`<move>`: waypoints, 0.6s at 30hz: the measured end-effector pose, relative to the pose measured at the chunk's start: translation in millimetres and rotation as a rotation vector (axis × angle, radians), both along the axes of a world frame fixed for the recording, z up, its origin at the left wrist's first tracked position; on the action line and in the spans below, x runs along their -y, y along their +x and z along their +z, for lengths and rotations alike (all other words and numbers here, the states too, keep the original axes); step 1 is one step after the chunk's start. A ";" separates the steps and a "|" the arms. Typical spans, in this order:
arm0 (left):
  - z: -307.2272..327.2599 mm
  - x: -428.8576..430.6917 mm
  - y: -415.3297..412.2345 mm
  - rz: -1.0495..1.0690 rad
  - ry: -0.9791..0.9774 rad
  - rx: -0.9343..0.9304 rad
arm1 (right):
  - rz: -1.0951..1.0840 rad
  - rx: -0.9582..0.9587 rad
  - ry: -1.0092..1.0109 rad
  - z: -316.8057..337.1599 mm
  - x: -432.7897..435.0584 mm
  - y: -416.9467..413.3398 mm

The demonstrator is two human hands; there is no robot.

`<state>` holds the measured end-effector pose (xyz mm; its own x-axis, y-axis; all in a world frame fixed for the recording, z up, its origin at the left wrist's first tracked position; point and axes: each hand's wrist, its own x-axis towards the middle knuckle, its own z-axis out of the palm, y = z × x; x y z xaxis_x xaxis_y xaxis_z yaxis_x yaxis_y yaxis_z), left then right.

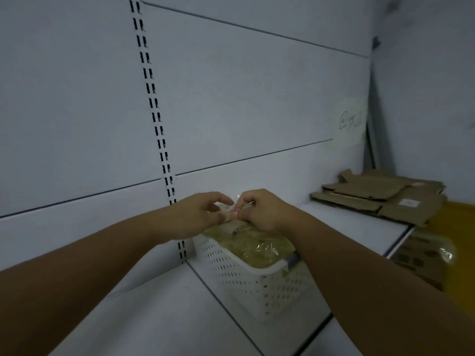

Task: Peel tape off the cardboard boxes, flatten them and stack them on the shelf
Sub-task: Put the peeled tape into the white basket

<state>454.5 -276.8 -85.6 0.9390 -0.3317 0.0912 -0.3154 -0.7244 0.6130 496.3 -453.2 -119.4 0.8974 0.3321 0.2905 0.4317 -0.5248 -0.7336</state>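
My left hand (198, 214) and my right hand (259, 211) meet above a white perforated basket (246, 286) on the white shelf (159, 312). Between the fingertips of both hands is a strip of clear tape (230, 210), pinched from each side. The basket is heaped with crumpled clear tape (259, 249) and a brown scrap. Flattened cardboard boxes (380, 195) lie stacked at the far right of the shelf, well apart from my hands.
The white back panel with a slotted upright (154, 104) rises behind the shelf. Below the shelf's right edge stands more cardboard wrapped in plastic (424, 260), over a yellow floor (452, 227). A paper note (350, 120) is stuck on the wall.
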 end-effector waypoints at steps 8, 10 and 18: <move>3.7 -9.3 -9.1 -0.130 -0.063 -0.224 | 0.054 0.007 -0.199 -5.1 -4.5 -1.0; 8.2 -8.4 -12.9 -0.159 -0.038 -0.270 | 0.041 -0.002 -0.284 -6.4 -4.4 -0.5; 50.6 -15.1 -25.4 -0.047 0.181 0.173 | 0.053 -0.035 -0.566 -2.3 -12.9 5.3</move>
